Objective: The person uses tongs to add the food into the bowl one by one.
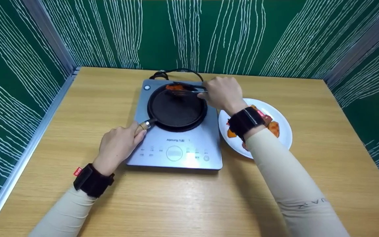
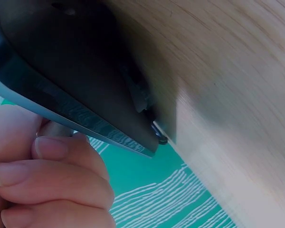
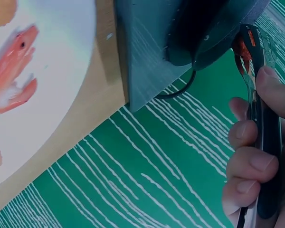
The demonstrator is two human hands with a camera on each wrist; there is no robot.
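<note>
My left hand (image 1: pixel 118 142) grips the wooden handle (image 1: pixel 140 128) of a black frying pan (image 1: pixel 178 110). The left wrist view shows its fingers (image 2: pixel 57 178) curled, with little of the handle visible. My right hand (image 1: pixel 224 93) holds black-handled tongs (image 3: pixel 268 142) in curled fingers, thumb along the top. An orange-red piece of food (image 1: pixel 175 87) sits between the tong ends at the pan's far side. In the right wrist view that food (image 3: pixel 246 50) is partly hidden by the tongs. Whether it touches the pan, I cannot tell.
The pan is on a silver induction cooker (image 1: pixel 153 144) with a black cable (image 1: pixel 184 69) behind. To its right, a white plate (image 1: pixel 285 141) bears several orange and red food pieces, partly under my right forearm. Green walls (image 1: pixel 156 33) surround the wooden table (image 1: pixel 163 204).
</note>
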